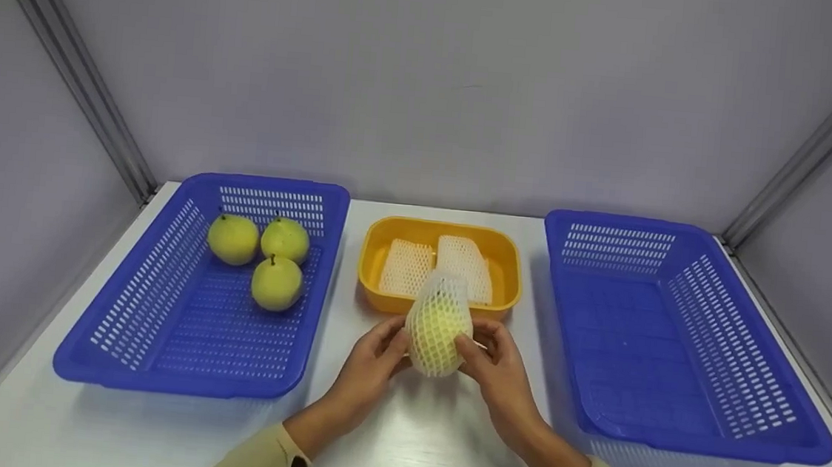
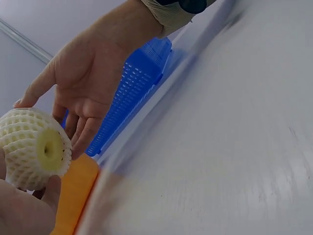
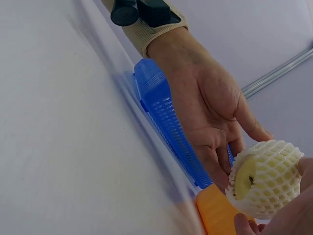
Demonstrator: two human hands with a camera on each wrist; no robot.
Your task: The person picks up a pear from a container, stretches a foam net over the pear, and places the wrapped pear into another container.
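The pear sits inside a foam net, held between the left grip and the right grip, each closed to the fruit's width on its own flank. Holding it from both sides probably steadies the fruit while the net is settled over it: the net's slack end points away from the grips, and the pear's base shows bare through the opening nearer them.

Just beyond the grips stands the tub with two spare nets, likely kept central so either hand can reach. Left of the grips, the left basket carries three bare pears; the right basket lies to their right, perhaps mirrored to suit sideways work.

The forearms angle inward over the surface, palms roughly facing, thumbs on the near side and fingers curled behind. The pear appears raised off the surface.
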